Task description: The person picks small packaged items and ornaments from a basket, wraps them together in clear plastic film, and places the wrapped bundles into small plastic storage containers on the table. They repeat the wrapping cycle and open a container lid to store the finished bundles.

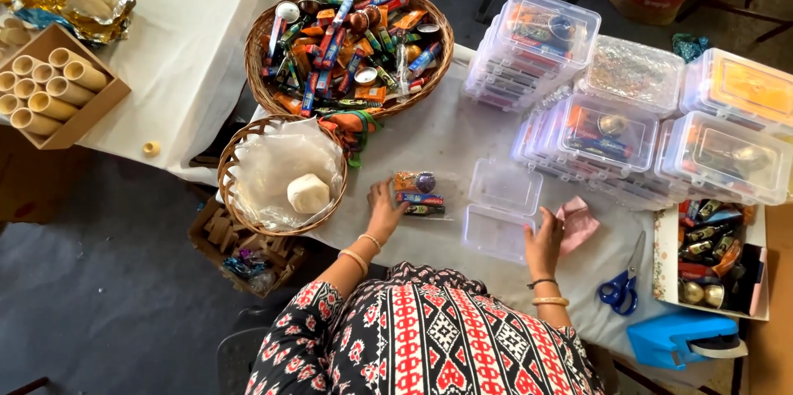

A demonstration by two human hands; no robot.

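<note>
- Head view: the left hand [385, 207] lies flat on the white-clothed table [450, 135], fingers loosely spread, fingertips touching the near-left end of a small clear-wrapped bundle of colourful little packets [419, 193]; it presses rather than pinches
- The bundle lies just ahead and to the right of that hand, its long axis running roughly across the table, left to right; the left hand is clearly the nearer one
- The right hand [545, 240] rests near the table's front edge, fingers curled against a folded pink cloth [577, 223]; whether it actually pinches the cloth I cannot tell
- Between the two hands sits an open clear plastic hinged box [500, 209], empty, lid laid back, just right of the bundle and touching neither hand that I can see
- Toward the table's left edge: a small wicker basket lined with clear plastic [281, 173]; behind it a large wicker basket heaped with assorted packets [351, 44]
- Along the far and right edge, stacks of closed clear plastic boxes already filled [628, 106]
- Near the front right corner, blue-handled scissors [621, 286]
</note>
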